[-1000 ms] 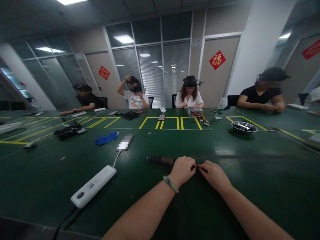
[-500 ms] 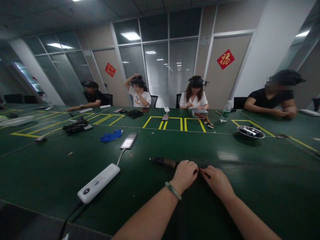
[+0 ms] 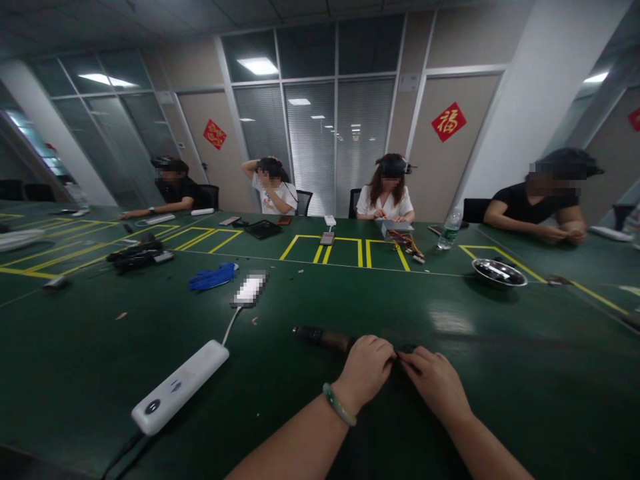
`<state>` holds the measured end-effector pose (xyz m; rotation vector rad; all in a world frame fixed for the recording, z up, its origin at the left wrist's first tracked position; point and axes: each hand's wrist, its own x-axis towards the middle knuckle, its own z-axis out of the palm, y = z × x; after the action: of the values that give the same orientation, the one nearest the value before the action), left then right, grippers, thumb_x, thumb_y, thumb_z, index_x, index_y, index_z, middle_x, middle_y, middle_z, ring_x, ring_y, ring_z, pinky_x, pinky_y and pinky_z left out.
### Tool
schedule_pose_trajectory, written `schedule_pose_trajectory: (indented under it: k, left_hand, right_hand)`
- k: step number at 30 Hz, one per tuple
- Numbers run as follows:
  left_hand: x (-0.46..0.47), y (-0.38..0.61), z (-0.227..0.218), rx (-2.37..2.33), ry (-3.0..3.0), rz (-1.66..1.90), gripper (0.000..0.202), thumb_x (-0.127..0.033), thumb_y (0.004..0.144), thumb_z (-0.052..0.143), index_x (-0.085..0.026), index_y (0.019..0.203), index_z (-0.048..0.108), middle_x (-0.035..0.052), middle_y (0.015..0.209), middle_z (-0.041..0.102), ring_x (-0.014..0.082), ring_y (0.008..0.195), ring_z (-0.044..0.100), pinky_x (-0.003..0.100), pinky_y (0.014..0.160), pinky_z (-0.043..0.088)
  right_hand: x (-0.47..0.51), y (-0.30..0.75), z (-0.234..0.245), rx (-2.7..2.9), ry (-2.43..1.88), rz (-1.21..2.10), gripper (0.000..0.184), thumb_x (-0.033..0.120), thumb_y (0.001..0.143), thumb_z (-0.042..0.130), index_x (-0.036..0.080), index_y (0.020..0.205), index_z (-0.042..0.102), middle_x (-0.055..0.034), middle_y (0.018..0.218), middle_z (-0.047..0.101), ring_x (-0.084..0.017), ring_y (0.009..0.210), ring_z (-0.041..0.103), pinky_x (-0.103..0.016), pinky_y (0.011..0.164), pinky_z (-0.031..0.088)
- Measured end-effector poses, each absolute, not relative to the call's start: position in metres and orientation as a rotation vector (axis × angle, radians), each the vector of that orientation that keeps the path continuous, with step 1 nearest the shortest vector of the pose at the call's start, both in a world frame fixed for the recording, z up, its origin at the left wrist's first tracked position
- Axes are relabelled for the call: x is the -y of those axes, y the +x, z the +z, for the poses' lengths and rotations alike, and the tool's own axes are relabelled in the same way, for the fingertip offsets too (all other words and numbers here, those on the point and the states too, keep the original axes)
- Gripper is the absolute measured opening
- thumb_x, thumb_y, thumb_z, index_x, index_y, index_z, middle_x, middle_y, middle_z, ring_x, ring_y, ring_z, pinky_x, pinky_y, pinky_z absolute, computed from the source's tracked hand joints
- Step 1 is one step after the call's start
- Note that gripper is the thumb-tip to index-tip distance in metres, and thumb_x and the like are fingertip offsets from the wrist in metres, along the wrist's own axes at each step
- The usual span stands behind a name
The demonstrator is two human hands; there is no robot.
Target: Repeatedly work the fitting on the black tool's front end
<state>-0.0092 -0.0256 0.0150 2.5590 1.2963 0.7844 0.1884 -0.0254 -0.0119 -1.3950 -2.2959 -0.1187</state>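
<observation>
A dark stick-shaped tool (image 3: 330, 340) with a brown barrel and a small metal tip, much like an inline electric screwdriver, lies on the green table. Its rear end runs under my left hand (image 3: 367, 367), whose fingers are curled closed over it. Close beside it, the fingertips of my right hand (image 3: 435, 380) are pinched together and meet the left fingertips. Something small and dark shows between them, too hidden to name. A dark piece also shows just behind the fingertips. My left wrist wears a green bangle (image 3: 339, 405).
To the left lie a white power bank (image 3: 180, 387), cabled to a phone (image 3: 250, 288), and a blue glove (image 3: 214, 277). A metal bowl (image 3: 499, 272) and a water bottle (image 3: 450, 228) stand to the right. Several people sit across the table, one beside a grey box with wires (image 3: 397, 230).
My view has shifted slightly, so the near table items appear lower and farther left. Both hands keep nearly the same closed pose at the tool. A person opposite has moved a raised arm slightly.
</observation>
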Motion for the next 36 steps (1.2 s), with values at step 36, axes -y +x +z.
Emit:
schedule_pose_trajectory:
  k: [36]
  left_hand:
    - [0.044,-0.011,0.009,-1.387,2.539,0.792,0.044,-0.019,0.084,0.058,-0.028,0.127,0.052,0.0055,0.144,0.043,0.0255,0.137,0.031,0.053,0.114,0.022]
  right_hand:
    - [0.031,0.183,-0.01,2.237,-1.437,-0.108,0.022,0.027,0.095,0.049,0.023,0.101,0.07,-0.0055,0.105,0.066,-0.017,0.096,0.061,-0.032,0.088,0.044]
